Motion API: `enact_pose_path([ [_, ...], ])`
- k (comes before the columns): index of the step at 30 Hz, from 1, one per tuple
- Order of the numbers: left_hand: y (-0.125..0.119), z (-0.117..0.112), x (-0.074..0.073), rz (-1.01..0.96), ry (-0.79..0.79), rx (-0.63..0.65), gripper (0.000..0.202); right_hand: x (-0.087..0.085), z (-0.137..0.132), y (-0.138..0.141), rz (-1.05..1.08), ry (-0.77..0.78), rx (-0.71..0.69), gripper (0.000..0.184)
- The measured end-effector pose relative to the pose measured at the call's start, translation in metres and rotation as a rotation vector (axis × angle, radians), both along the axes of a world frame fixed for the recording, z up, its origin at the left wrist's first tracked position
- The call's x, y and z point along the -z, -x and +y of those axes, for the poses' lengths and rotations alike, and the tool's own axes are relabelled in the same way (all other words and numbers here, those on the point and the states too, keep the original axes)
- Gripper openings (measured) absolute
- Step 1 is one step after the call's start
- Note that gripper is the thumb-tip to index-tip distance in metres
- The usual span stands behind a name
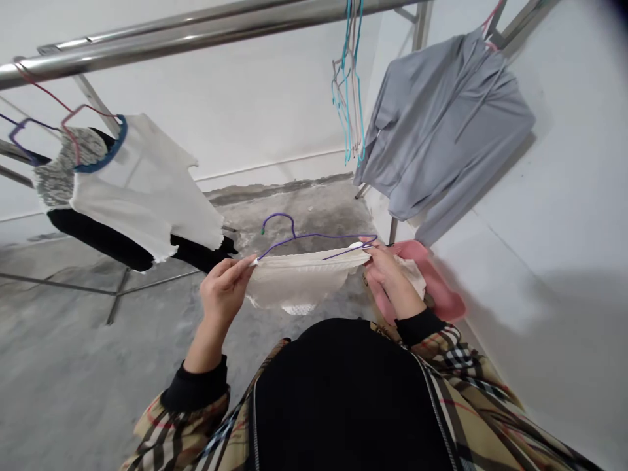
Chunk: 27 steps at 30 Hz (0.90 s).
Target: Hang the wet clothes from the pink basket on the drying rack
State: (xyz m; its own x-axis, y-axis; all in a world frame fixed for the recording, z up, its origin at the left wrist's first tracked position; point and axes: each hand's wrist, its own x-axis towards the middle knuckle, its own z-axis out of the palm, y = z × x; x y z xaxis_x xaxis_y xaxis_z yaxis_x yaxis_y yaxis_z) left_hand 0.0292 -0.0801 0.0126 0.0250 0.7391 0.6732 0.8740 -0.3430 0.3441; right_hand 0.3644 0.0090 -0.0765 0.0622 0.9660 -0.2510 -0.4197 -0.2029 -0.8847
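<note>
Between my hands a cream garment (299, 281) is stretched out sideways, its upper edge pulled nearly straight. A purple wire hanger (321, 235) lies along that edge, its hook pointing up and to the left. My left hand (226, 288) pinches the garment's left corner, where the hanger's left end meets the cloth. At the right corner, my right hand (387, 268) is closed on the cloth beside the hanger's right end. Part of the hanger's lower bar shows in front of the cloth. Which kind of garment it is, I cannot tell.
A metal rail (196, 39) runs across the top. From it hang a white top (142, 190) on the left, several blue and grey hangers (349, 98), and a grey hooded garment (441, 124) on the right. A pink basin (436, 281) with cloth stands by the right wall.
</note>
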Motion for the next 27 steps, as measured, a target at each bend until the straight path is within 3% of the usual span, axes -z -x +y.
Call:
enact_pose_path([
  [7,0.010,-0.005,0.010,-0.011,0.032,0.051,0.020,-0.018,0.019,-0.012,-0.125,0.040,0.160,0.044],
  [13,0.013,-0.010,0.012,-0.065,0.100,0.072,0.019,-0.030,0.021,-0.016,-0.247,-0.007,0.173,0.046],
  [17,0.009,-0.011,0.009,-0.140,0.061,0.129,0.016,-0.033,0.022,-0.017,-0.250,0.010,0.157,0.045],
  [27,0.010,-0.013,0.013,-0.187,0.023,0.033,0.014,-0.032,0.024,-0.015,-0.281,-0.007,0.107,0.042],
])
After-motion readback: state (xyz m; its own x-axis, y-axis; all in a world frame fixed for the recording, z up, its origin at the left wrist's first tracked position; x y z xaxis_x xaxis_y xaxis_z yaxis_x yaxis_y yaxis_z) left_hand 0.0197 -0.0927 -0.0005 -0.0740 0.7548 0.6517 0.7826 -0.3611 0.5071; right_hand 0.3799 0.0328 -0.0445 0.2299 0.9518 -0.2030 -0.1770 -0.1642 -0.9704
